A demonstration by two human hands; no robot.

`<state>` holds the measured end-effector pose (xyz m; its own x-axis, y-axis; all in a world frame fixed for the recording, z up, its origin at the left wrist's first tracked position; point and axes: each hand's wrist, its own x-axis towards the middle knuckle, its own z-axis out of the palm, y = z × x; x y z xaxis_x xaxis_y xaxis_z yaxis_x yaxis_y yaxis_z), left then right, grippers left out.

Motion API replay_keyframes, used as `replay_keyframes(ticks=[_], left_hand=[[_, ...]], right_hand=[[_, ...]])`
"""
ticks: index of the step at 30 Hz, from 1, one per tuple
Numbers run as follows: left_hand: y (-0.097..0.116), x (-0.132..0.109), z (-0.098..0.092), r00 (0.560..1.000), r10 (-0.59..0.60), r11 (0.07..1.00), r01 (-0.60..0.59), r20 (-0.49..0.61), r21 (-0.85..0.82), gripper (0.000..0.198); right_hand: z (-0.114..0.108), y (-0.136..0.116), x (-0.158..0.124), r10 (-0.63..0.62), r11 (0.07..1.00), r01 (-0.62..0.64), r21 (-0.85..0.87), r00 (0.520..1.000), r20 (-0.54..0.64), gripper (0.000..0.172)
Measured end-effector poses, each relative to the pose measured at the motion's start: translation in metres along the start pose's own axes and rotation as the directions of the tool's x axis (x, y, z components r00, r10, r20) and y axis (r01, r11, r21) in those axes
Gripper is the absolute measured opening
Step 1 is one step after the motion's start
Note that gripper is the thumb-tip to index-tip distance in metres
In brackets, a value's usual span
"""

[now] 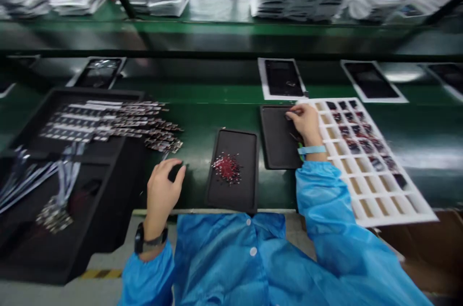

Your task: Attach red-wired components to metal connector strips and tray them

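Right hand [307,123]: fingers [293,113] pinched together on black tray [275,144]; any held item too small to tell. Left hand [162,190]: fingers curled, grip unclear, just beside second tray [231,195] bearing red parts [227,168]. Both over green bench [217,115].

Light-blue work smock [224,260] w/ white buttons [253,251], long loose sleeves [334,205] — black strap watch [139,238] on L wrist [154,224]; pale-blue band [311,150] w/ green bit on R wrist [313,138].
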<state>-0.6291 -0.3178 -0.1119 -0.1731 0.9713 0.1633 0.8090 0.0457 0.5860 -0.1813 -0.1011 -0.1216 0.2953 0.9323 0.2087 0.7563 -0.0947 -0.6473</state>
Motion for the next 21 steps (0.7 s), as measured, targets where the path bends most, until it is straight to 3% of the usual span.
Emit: replay_keyframes(ticks=[6, 10, 14, 19, 21], left_hand=[[-0.004, 0.029, 0.000, 0.987, -0.162, 0.950, 0.161, -0.018, 0.266, 0.036], [0.003, 0.039, 0.009, 0.983, -0.180, 0.888, 0.172, -0.023, 0.425, 0.042], [-0.001, 0.034, 0.019, 0.985, -0.155, 0.833, 0.173, -0.078, 0.525, 0.048], [-0.014, 0.016, 0.023, 0.996, -0.004, 0.887, 0.044, -0.088, 0.460, 0.049], [-0.018, 0.014, 0.023, 0.993, 0.065, 0.906, -0.019, -0.096, 0.422, 0.051]], right_hand=[[-0.015, -0.001, -0.001, -0.073, 0.995, 0.077, 0.063, 0.995, -0.067, 0.011], [-0.029, -0.007, -0.012, -0.123, 0.955, 0.137, 0.263, 0.990, -0.071, 0.017], [-0.035, -0.010, -0.019, -0.086, 0.935, 0.081, 0.346, 0.996, 0.000, 0.006], [-0.040, -0.004, -0.024, -0.036, 0.942, 0.021, 0.335, 0.999, 0.039, 0.012], [-0.043, -0.004, -0.026, -0.030, 0.912, -0.008, 0.409, 0.996, 0.085, 0.018]])
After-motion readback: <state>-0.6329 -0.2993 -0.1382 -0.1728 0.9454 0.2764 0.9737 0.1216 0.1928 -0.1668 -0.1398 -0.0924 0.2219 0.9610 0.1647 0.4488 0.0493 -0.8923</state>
